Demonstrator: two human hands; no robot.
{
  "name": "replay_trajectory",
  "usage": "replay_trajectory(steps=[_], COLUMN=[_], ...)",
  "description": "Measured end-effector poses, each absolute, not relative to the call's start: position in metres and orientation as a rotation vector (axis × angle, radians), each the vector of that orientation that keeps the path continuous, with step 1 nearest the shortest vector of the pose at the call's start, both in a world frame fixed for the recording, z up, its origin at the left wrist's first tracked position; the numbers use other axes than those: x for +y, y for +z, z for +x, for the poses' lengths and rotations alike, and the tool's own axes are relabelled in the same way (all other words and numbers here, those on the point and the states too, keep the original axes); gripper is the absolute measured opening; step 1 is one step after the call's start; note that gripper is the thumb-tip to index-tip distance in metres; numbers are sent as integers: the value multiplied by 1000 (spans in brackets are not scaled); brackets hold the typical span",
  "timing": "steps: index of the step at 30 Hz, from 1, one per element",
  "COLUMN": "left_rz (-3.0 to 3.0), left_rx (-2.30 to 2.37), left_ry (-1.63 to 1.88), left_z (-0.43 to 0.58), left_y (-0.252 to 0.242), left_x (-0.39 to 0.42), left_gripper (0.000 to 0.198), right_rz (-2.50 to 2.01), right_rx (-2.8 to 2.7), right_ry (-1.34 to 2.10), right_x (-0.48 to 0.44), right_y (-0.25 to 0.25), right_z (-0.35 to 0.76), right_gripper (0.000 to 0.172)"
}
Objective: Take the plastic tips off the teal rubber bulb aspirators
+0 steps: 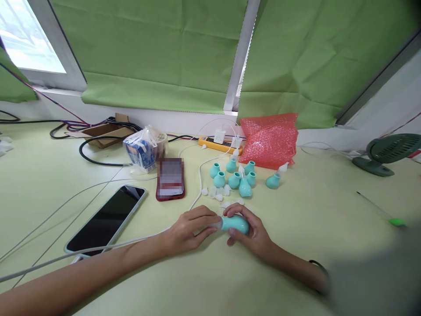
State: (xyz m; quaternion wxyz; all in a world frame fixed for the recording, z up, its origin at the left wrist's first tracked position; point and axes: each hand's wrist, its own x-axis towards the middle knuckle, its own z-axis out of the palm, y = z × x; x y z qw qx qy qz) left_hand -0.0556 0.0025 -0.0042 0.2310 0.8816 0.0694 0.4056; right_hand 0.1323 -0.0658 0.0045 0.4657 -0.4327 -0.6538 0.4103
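My right hand [249, 230] is wrapped round a teal squeeze bulb [235, 224], which lies sideways just above the table. At the bulb's neck, my left hand [196, 226] pinches a translucent white nozzle [216, 223]; whether it is seated in the neck I cannot tell, since the fingers cover it. Beyond the hands stand several teal bulbs with open necks [219, 179]. Others carry white tips, such as the bulb at the right [272, 180] and the one in front [245, 188]. Loose translucent nozzles [219, 192] lie between them and my hands.
A dark-screened phone [107, 217] and a red-cased phone [170, 179] lie left. White cables cross the table, one over my left forearm. Behind are a plastic-wrapped package [144, 149], a yellow power strip [210, 143] and a pink bubble-wrap bag [269, 142]. A green fan [391, 151] stands right.
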Motion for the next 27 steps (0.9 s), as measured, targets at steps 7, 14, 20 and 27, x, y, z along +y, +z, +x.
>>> replay_trajectory(steps=[7,14,20,27], left_rz=[2320,2394,2541,2928], left_rx=[478,275,139,179], left_ry=[1041,970,1044,1136], left_z=[-55,-56,-56,-56], left_y=[2,1,-6,-5], left_x=[0,2,4,-3], left_gripper=[22,19,25,16], right_rz=[-1046,-949,-1218,-1411], right_rx=[-1829,-1988,-1901,-1529], right_ry=[530,229,456,1318], right_x=[-65,-65,-67,-66], right_y=[-1,2,9,15], right_z=[133,134,131,129], right_gripper=[27,30,23,30])
